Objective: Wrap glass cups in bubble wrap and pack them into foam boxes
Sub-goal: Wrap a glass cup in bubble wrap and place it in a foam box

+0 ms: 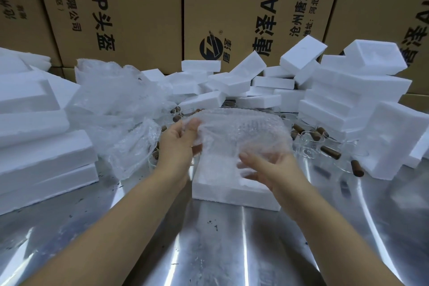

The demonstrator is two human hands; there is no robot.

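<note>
Left hand (178, 144) and right hand (271, 169) pinch, palms facing inward (held apart).

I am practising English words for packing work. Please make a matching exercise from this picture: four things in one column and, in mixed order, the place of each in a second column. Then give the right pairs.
Things
1. bubble wrap sheet
2. foam box
3. glass cups with brown handles
4. cardboard cartons

Places
A. at the far back, standing like a wall
B. held up between the left hand and the right hand
C. on the metal table, just below both hands
D. on the table, to the right of the hands

Pairs: 1-B, 2-C, 3-D, 4-A
</note>
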